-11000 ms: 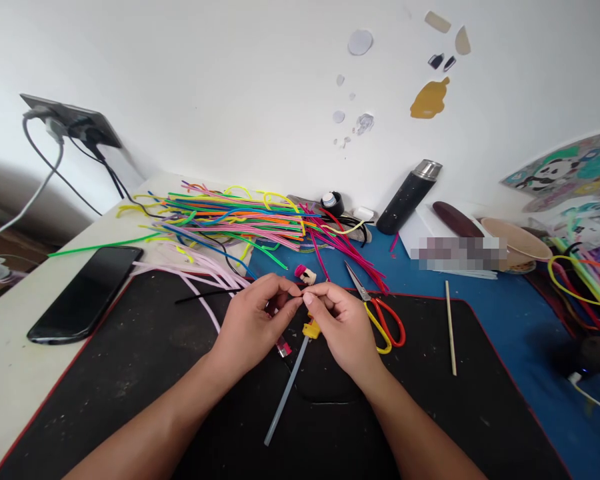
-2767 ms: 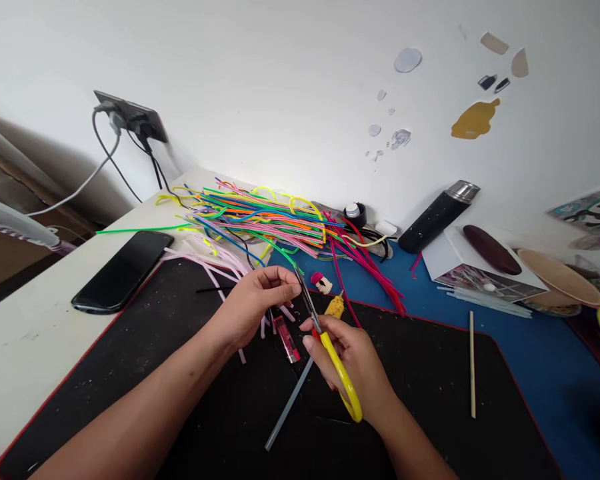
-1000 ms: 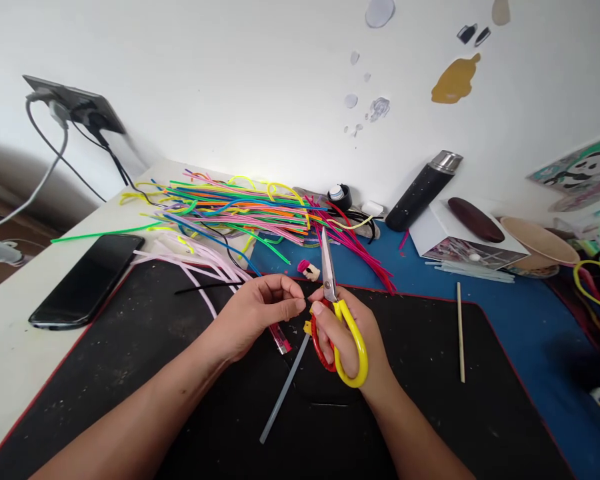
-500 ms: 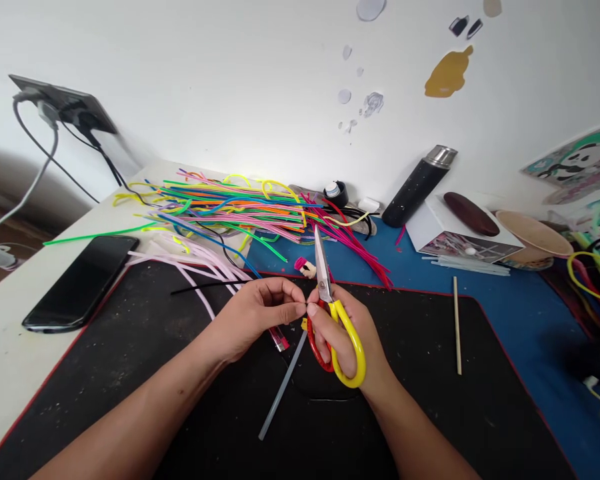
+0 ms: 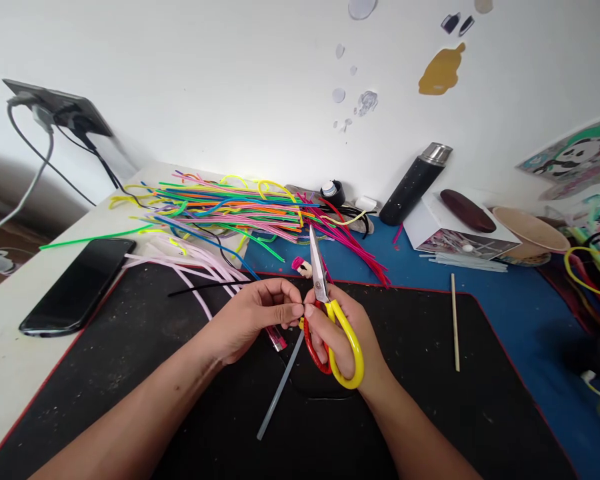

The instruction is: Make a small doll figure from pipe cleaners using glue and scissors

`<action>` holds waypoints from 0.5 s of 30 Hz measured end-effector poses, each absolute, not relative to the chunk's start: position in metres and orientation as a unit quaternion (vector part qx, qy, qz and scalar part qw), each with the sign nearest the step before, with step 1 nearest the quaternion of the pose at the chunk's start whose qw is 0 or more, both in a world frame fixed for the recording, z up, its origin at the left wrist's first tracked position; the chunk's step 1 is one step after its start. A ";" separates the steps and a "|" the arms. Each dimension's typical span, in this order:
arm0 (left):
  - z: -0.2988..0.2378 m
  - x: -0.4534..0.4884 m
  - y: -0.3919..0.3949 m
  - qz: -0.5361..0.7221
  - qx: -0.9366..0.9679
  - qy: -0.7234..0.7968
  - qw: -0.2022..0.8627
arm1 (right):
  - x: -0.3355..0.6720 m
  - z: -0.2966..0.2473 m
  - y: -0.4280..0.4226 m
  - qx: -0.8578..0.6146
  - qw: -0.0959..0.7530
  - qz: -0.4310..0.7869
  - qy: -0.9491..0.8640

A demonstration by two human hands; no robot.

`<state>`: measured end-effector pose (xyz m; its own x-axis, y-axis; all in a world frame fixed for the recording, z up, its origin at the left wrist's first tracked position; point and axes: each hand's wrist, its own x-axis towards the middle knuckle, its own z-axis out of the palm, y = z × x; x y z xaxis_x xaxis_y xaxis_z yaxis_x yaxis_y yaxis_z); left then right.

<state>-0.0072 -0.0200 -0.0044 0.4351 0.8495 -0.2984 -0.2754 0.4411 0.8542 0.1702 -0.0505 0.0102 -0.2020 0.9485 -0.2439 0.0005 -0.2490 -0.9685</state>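
Observation:
My left hand point(image 5: 267, 310) is closed in a pinch, thumb against forefinger, on something tiny and dark that I cannot make out. The fingertips of my right hand point(image 5: 343, 320) meet it there. Hooked in that right hand is a pair of scissors point(image 5: 321, 285) with one yellow and one red handle, blades together and pointing up and away. Just beyond the blades lies a small pink and cream piece point(image 5: 303, 267). Below my fingers a grey-white glue stick point(image 5: 281, 387) lies slanted on the black mat point(image 5: 205, 413). A black fuzzy stem point(image 5: 205, 287) runs behind my left hand.
Many coloured pipe cleaners point(image 5: 230, 210) are heaped at the back, with pale pink ones point(image 5: 185, 261) nearer. A phone point(image 5: 77, 287) lies at left. At right are a wooden stick point(image 5: 455, 323), a dark flask point(image 5: 413, 187), a white box point(image 5: 463, 230) and a bowl point(image 5: 530, 230).
The view has shifted a little, so everything sits slightly further left. Both hands keep their fingertips together, and the scissors stay in my right hand.

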 end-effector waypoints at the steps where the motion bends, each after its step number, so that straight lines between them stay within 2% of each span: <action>1: -0.004 -0.007 -0.020 0.371 0.382 0.381 0.756 | 0.170 0.010 -0.051 -0.502 0.386 0.610 -0.476; 15: -0.005 -0.008 -0.023 0.402 0.422 0.366 0.726 | 0.167 0.000 -0.050 -0.510 0.406 0.584 -0.484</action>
<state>-0.0083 -0.0229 -0.0054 0.4088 0.8923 -0.1913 -0.2760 0.3207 0.9061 0.1674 -0.0503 -0.0002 -0.1504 0.9676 -0.2027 0.0209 -0.2019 -0.9792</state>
